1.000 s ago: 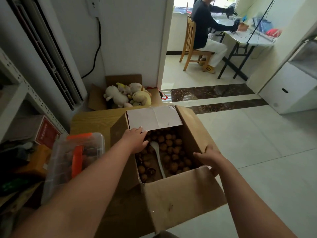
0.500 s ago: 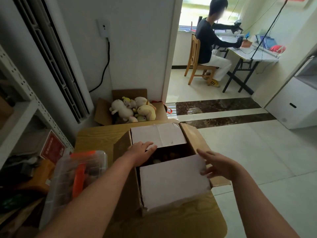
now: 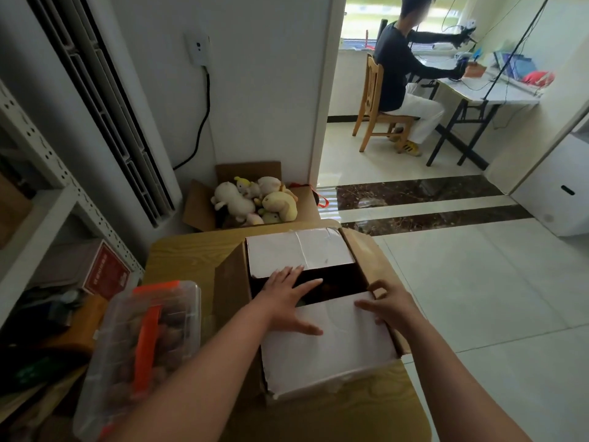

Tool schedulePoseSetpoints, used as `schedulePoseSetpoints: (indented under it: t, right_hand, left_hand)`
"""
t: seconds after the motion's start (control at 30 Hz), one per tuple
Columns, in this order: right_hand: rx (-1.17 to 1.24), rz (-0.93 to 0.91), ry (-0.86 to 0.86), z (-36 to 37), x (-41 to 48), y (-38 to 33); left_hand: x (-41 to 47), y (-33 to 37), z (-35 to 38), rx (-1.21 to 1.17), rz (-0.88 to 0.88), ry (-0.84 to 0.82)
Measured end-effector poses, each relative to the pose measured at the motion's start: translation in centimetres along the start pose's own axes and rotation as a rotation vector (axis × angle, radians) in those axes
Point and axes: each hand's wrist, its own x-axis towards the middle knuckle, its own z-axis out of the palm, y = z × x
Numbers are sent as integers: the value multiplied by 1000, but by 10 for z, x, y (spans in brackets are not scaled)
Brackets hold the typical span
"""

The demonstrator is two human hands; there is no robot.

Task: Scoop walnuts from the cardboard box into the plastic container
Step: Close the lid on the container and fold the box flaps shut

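**Folding the box flaps shut without trapping a finger**

The cardboard box (image 3: 318,314) sits on the wooden tabletop (image 3: 191,253), its near white flap (image 3: 325,346) folded down and its far white flap (image 3: 299,250) nearly flat, a dark gap left between them. The left hand (image 3: 287,298) lies spread and empty across that gap, fingers wide, its thumb resting on the near flap. The right hand (image 3: 389,304) is also open and holds nothing, fingers curled lightly over the near flap's right edge. The plastic container (image 3: 140,352), with its orange handle, stands just left of the box and looks well filled with walnuts.

The scooping seems done, and the step appears to be closing the box. Best to draw the left hand out of the gap first, then press both flaps level with flat palms, steadying the box so it does not slide toward the container.
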Motion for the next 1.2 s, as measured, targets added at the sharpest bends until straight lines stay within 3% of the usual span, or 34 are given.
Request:
schedulePoseSetpoints:
  t: [0.17,0.27,0.37,0.53,0.63,0.8,0.97,1.03,1.2]
  right_hand:
    - [-32,-141,122,2,0,11]
    - [140,-202,278,3,2,22]
    - [186,-124,420,-8,9,31]
    - [-40,233,218,-23,26,59]
    - [20,233,191,-29,27,56]
    - [-125,247,332,-39,27,41]
    - [-426,83,527,-50,10,7]
    - [-418,-20,573,-53,4,-11]
    - [-382,-195,469,-45,-19,-59]
  left_hand:
    - [6,3,4,14,1,11]
    - [9,3,5,13,0,7]
    - [10,3,6,24,-3,5]
    - [10,3,8,35,-7,15]
    - [10,2,9,33,-10,8]
    - [13,-1,5,66,0,9]
    - [15,-2,3,86,11,33]
    - [14,-2,3,87,19,48]
    - [11,-4,5,66,21,62]
